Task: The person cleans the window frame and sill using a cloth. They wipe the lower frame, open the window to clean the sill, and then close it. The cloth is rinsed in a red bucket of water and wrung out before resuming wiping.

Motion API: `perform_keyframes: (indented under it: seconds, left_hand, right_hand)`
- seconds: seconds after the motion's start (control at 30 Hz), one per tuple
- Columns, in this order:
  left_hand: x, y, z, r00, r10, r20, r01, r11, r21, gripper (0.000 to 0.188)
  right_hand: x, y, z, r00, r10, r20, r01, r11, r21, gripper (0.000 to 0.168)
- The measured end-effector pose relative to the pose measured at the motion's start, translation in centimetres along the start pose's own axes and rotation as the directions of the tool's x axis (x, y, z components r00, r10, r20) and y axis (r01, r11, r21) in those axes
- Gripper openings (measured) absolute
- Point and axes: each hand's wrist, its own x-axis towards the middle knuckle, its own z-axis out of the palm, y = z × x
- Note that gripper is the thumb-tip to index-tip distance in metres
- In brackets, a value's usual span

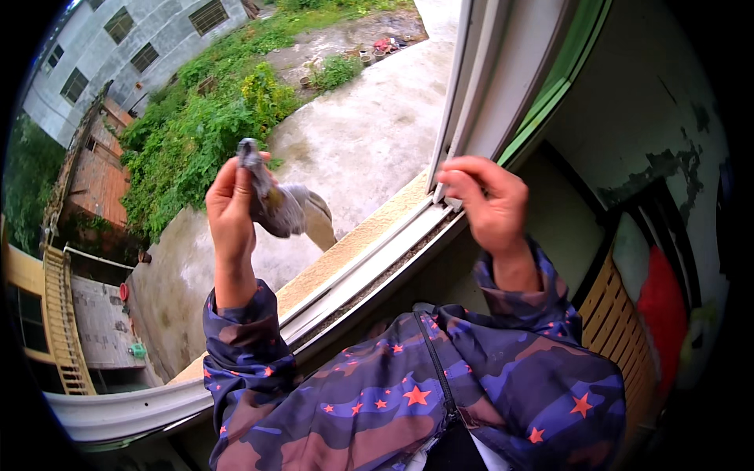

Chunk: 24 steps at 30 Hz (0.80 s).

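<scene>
My left hand (232, 203) is raised over the window opening, its thumb and fingers shut on a crumpled, wet-looking grey cloth (277, 206). A beige piece (318, 221) hangs at the cloth's lower right end; whether it is part of the cloth I cannot tell. My right hand (492, 203) is up beside the white sliding window frame (468, 106), fingers curled and thumb close to the fingertips. Nothing shows between them, but the tips are blurred and any small thing there would be hidden. Below both hands runs the white window track (377, 259), with dirt along its groove.
A beige outer ledge (353, 235) borders the track, with a concrete yard (365, 118) far below. Green bushes (194, 147) and a grey building (129, 53) lie beyond. Indoors on the right are a slatted wooden piece (615, 329), a red cloth item (662, 318) and a peeling wall (654, 106).
</scene>
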Motion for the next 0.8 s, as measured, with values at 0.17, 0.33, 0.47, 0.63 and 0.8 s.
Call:
perform_keyframes:
  seconds: [0.17, 0.33, 0.47, 0.63, 0.8]
  left_hand:
    - [-1.7, -2.1, 9.0, 0.938, -0.053, 0.342, -0.096, 0.909, 0.405, 0.018]
    - [-4.2, -10.9, 14.7, 0.905, -0.179, 0.387, -0.113, 0.774, 0.623, 0.022]
    - [-5.1, -13.9, 16.3, 0.886, -0.169, 0.433, -0.194, 0.711, 0.676, 0.020]
    - [-5.7, -15.9, 17.1, 0.896, -0.132, 0.424, -0.267, 0.602, 0.752, 0.008]
    - [-5.4, -15.5, 17.2, 0.840, -0.049, 0.540, -0.478, 0.405, 0.780, 0.014]
  right_hand:
    - [-5.4, 3.3, -7.9, 0.923, 0.363, -0.131, -0.371, 0.928, -0.039, 0.011]
    - [-9.6, 4.7, -9.2, 0.862, 0.488, -0.140, -0.502, 0.859, -0.098, 0.011]
    - [-10.5, 4.9, -9.5, 0.869, 0.479, -0.123, -0.494, 0.851, -0.180, 0.009]
    - [-10.8, 5.3, -9.7, 0.883, 0.454, -0.121, -0.470, 0.855, -0.218, 0.007]
    - [-10.8, 6.1, -9.5, 0.913, 0.399, -0.082, -0.405, 0.865, -0.296, 0.005]
